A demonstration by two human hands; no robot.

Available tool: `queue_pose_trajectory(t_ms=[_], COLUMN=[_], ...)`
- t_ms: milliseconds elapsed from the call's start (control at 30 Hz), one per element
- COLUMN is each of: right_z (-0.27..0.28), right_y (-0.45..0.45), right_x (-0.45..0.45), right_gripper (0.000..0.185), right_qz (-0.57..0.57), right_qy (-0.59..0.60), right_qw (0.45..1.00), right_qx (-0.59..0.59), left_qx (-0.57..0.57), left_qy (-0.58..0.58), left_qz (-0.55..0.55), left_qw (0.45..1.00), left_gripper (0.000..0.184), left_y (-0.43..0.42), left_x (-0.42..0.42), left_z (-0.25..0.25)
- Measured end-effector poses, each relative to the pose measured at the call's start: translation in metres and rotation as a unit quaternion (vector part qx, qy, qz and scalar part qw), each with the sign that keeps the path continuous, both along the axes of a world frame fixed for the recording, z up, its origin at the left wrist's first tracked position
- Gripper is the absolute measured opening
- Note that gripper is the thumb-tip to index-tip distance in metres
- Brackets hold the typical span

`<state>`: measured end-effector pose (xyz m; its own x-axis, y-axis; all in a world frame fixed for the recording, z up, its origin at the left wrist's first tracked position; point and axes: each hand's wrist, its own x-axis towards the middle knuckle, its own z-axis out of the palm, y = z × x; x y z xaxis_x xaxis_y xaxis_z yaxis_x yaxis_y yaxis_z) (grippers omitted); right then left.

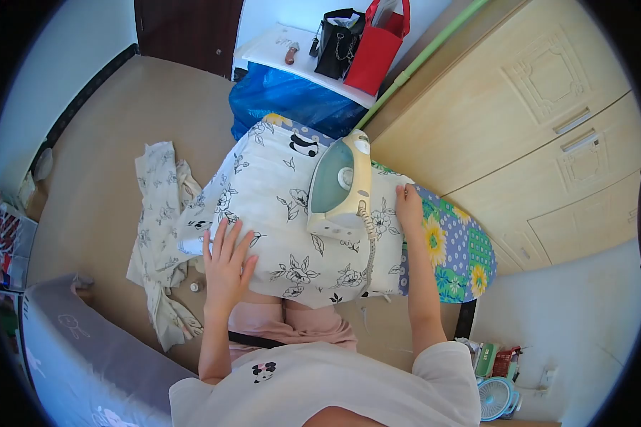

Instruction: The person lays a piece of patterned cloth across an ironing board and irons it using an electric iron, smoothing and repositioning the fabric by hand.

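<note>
A white cloth with black floral print (285,213) is spread over a patterned ironing board (459,245). On the cloth rests a cream and teal iron (342,185), its coiled cord (371,260) trailing toward me; neither hand touches it. My left hand (228,263) lies at the cloth's left side with fingers spread. At the right edge of the cloth, my right hand (409,206) has its fingers closed on the fabric. More of the same printed fabric (157,235) hangs down off the left side, toward the floor.
Behind the board are a blue plastic-wrapped bundle (285,103), a red bag (377,53) and a black bag (337,50). Cream cabinets (541,135) line the right, with a green pole (420,60) beside them. A grey-covered bed edge (100,341) is at lower left, a small fan (497,398) at lower right.
</note>
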<state>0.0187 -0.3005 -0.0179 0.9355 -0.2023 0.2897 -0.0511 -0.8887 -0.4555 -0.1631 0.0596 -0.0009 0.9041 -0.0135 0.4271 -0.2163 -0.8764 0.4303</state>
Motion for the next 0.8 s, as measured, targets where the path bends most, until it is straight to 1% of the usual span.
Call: queue_pose_trajectory(t_ms=[100, 267, 367, 433, 533, 600, 633, 700, 733, 800], right_z=[-0.001, 0.006, 0.019, 0.030, 0.044, 0.049, 0.047, 0.036, 0.047, 0.045], right_y=[0.000, -0.007, -0.002, -0.001, 0.005, 0.006, 0.000, -0.012, -0.004, -0.012], right_x=[0.003, 0.001, -0.007, -0.015, -0.020, -0.020, -0.018, -0.015, -0.019, -0.017], right_gripper=[0.028, 0.027, 0.027, 0.027, 0.027, 0.027, 0.027, 0.028, 0.030, 0.030], right_qz=[-0.016, -0.018, -0.031, -0.046, -0.075, -0.083, -0.085, -0.089, -0.109, -0.101], right_qy=[0.010, -0.009, -0.006, 0.010, 0.008, 0.021, 0.024, 0.034, 0.040, 0.038], right_qw=[1.000, 1.000, 0.999, 0.998, 0.996, 0.994, 0.993, 0.989, 0.987, 0.987], right_qx=[-0.022, -0.014, -0.024, -0.038, -0.048, -0.074, -0.075, -0.114, -0.116, -0.120], left_qx=[0.012, 0.028, 0.025, 0.051, 0.053, 0.044, 0.035, 0.040, 0.044, 0.044], left_qy=[-0.002, 0.005, 0.001, 0.004, 0.005, 0.007, 0.011, 0.012, 0.009, 0.010], left_qz=[0.004, -0.002, -0.036, -0.044, -0.076, -0.102, -0.125, -0.146, -0.164, -0.183], left_qw=[1.000, 1.000, 0.999, 0.998, 0.996, 0.994, 0.991, 0.988, 0.985, 0.982], left_gripper=[0.034, 0.031, 0.030, 0.030, 0.030, 0.031, 0.032, 0.033, 0.034, 0.034], left_y=[0.001, 0.005, 0.013, 0.017, 0.028, 0.038, 0.042, 0.050, 0.054, 0.060], left_x=[-0.001, -0.002, 0.000, 0.000, 0.003, 0.007, 0.009, 0.014, 0.015, 0.018], left_z=[0.002, 0.006, 0.010, 0.018, 0.026, 0.025, 0.026, 0.029, 0.030, 0.024])
